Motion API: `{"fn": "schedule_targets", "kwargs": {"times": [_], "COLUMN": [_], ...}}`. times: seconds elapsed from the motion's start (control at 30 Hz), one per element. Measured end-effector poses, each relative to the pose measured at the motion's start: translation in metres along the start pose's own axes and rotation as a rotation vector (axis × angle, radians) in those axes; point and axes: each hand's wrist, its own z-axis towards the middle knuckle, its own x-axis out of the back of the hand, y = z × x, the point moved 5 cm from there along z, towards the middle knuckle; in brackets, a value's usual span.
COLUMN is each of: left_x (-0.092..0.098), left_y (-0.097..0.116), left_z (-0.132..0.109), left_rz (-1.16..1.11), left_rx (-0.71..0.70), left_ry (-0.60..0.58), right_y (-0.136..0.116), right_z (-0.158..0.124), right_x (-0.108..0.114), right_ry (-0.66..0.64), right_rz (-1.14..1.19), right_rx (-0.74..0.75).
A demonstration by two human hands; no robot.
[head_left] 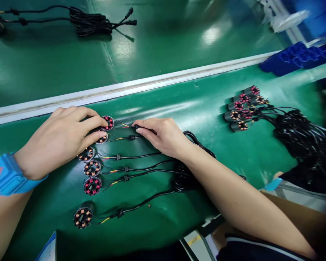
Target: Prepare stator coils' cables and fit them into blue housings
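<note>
Laying out stators in a column, left of centre: left hand (58, 139) fingers pinch the top stator (107, 122), right hand (163, 136) fingers press its lead (130, 126) onto the worktop (179, 98); straightening the lead likely follows.

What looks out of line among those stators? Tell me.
The lowest stator lies apart, below a gap, while the others sit in a close column under the left hand. A small brown speck lies loose beside its cable.

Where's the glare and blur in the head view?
Head view: overhead-light glare on the green mat beyond the white rail; right edge and the coil bundle are smeared; left hand, right hand and the stator coils are sharp; the rail bows, wide-angle.
</note>
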Motion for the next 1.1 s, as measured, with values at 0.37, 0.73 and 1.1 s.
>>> {"fn": "schedule_targets", "kwargs": {"times": [0.37,0.73,1.1], "left_x": [-0.003,-0.005,-0.006], "left_y": [-0.003,-0.002,-0.004], "left_z": [-0.001,-0.002,-0.002], "left_rz": [-0.089,-0.043,-0.081], "left_rx": [0.015,-0.019,0.003], "left_ry": [0.01,0.032,0.027], "right_y": [-0.025,-0.018,-0.013], "right_z": [-0.011,-0.015,-0.013], "right_x": [0.012,-0.01,-0.009], "right_ry": [0.18,-0.028,-0.021], "right_rz": [-0.356,-0.27,-0.18], "right_rx": [0.216,0.029,0.071]}}
